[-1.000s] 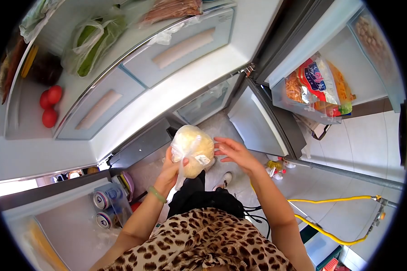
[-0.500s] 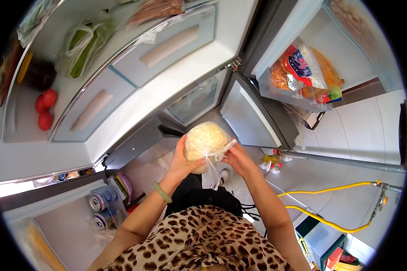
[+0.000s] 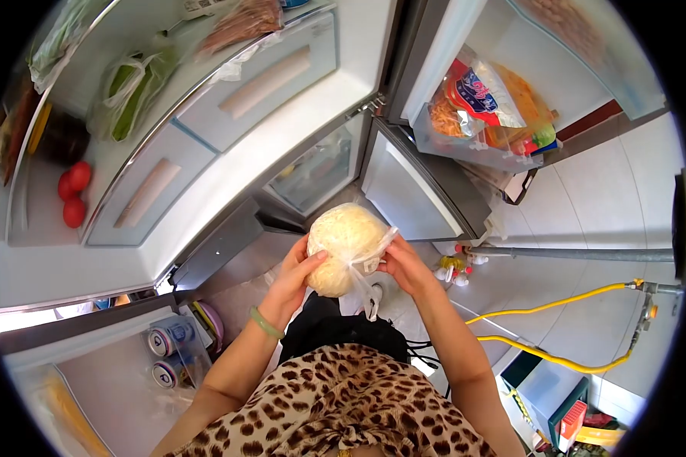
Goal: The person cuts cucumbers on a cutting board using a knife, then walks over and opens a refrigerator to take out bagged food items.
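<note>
A knotted clear plastic bag of pale yellow food [image 3: 347,236] is held up in front of my body; it looks like noodles, though I cannot be sure. My left hand [image 3: 291,273], with a pale green bangle at the wrist, wraps around the bag's left side, thumb on the front. On the other side, my right hand [image 3: 405,265] pinches the gathered plastic near the knot. The loose bag end hangs below the knot. Ahead of both hands stands an open fridge, with drawers [image 3: 270,80] under a glass shelf.
Red eggs [image 3: 73,194] and bagged green vegetables [image 3: 132,99] sit on the shelf. The right door bin [image 3: 472,145] holds packaged food; cans [image 3: 164,341] stand in the left door. A lower door [image 3: 411,183] hangs open. A yellow hose [image 3: 545,353] runs along the right wall.
My left hand has slid slightly down and left, and the bag has turned a little, showing more of its lower left side. The camera view has shifted slightly to the right.
</note>
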A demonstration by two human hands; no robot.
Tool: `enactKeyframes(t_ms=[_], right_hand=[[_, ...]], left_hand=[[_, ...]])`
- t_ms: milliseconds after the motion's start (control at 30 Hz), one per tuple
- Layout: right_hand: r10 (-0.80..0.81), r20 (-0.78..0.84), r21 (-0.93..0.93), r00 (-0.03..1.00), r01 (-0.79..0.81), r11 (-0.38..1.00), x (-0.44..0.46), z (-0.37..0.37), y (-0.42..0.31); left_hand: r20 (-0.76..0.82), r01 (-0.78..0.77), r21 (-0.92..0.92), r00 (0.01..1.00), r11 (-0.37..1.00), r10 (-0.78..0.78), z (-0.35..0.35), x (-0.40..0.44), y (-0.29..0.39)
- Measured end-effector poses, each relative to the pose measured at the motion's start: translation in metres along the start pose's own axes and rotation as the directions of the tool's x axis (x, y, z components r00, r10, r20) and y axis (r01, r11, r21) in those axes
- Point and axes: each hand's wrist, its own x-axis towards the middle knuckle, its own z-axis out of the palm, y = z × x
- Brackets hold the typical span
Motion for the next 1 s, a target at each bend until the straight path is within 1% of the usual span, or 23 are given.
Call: enactKeyframes(t_ms=[100,400,600,700,800,900,1000], right_hand=[[0.015,-0.007,-0.051,1.000,-0.015,0.999,-0.004,0.001,-0.004],[0.053,-0.035,-0.073,0.998,-0.056,0.996,-0.005,-0.006,-0.001],[0.077,-0.056,-0.103,0.995,-0.083,0.991,-0.007,0.003,-0.008],[0.090,-0.112,-0.152,0.990,-0.107,0.983,-0.006,0.008,-0.010],[0.167,-0.092,-0.204,0.982,-0.183,0.962,-0.004,0.006,-0.015],[0.175,-0.027,-0.146,0.984,-0.177,0.973,-0.006,0.001,-0.017],[0.153,0.029,-0.032,0.988,-0.152,0.988,-0.009,0.002,-0.022]], left_hand=[[0.005,0.074,-0.027,0.997,0.997,-0.074,-0.004,0.000,-0.005],[-0.033,0.042,-0.076,0.998,0.996,-0.045,0.006,-0.003,-0.010],[-0.043,0.079,-0.196,0.995,0.977,-0.089,0.011,-0.005,-0.012],[-0.034,0.119,-0.274,0.990,0.954,-0.133,0.015,-0.004,-0.016],[0.013,0.156,-0.303,0.987,0.940,-0.160,0.007,0.000,-0.024],[0.091,0.314,-0.508,0.945,0.802,-0.313,-0.010,0.001,-0.036],[0.112,0.301,-0.616,0.948,0.728,-0.297,-0.017,-0.002,-0.044]])
